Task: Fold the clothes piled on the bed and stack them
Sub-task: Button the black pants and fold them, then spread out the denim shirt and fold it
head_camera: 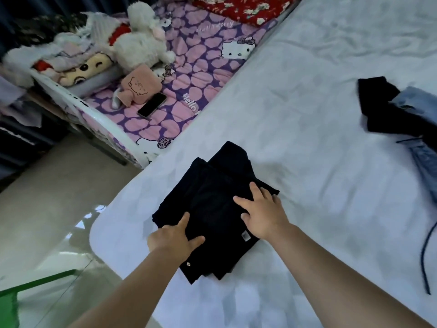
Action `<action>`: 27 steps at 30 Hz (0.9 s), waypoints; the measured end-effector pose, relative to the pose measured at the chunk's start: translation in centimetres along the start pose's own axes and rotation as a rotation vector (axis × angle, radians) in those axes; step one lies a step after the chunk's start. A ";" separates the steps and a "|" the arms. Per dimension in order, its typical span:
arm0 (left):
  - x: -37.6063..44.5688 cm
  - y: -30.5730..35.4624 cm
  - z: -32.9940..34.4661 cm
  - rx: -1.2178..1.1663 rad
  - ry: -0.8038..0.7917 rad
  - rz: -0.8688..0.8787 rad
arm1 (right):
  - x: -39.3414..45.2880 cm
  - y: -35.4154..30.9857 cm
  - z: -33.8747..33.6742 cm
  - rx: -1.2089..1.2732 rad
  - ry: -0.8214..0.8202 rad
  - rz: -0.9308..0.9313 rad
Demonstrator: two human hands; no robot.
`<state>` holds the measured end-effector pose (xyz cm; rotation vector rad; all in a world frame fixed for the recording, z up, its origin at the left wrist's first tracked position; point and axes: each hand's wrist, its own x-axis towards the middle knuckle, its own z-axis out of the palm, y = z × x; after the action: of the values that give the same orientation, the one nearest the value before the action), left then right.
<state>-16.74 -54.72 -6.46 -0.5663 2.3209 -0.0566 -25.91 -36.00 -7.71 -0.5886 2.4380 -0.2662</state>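
Observation:
A folded black garment (pixel 212 200) lies near the corner of the white bed (pixel 307 129), on top of another folded dark piece. My left hand (pixel 172 237) presses flat on its near left edge, fingers straight. My right hand (pixel 262 211) rests flat on its right side with fingers spread. A small white label shows on the cloth near my right wrist. At the far right lie unfolded clothes: a black piece (pixel 383 110) and a light blue denim piece (pixel 423 147) with a dark cord.
A second bed with a pink heart-patterned cover (pixel 189 74) stands to the left, holding a phone (pixel 152 105), a pink pouch (pixel 139 86) and plush toys (pixel 142 39). The tiled floor (pixel 47 197) is at the lower left, with a green object (pixel 14 299).

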 end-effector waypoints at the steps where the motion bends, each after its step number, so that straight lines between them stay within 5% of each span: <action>1: -0.3 0.4 -1.0 0.039 0.034 0.011 | -0.5 0.2 -0.4 0.050 0.049 -0.014; 7: -3.4 6.7 -4.0 -0.343 0.321 0.294 | -5.6 4.3 -1.0 0.191 0.237 0.009; 16: -9.6 22.2 1.1 -0.593 0.111 0.595 | -18.9 17.1 3.3 0.394 0.307 0.341; 27: -16.4 36.4 9.7 -0.316 -0.091 0.756 | -28.6 33.5 8.9 0.388 0.384 0.642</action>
<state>-13.76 -13.92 -10.17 0.1884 2.3196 0.6814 -11.78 6.56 -10.76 0.4529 2.6774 -0.5983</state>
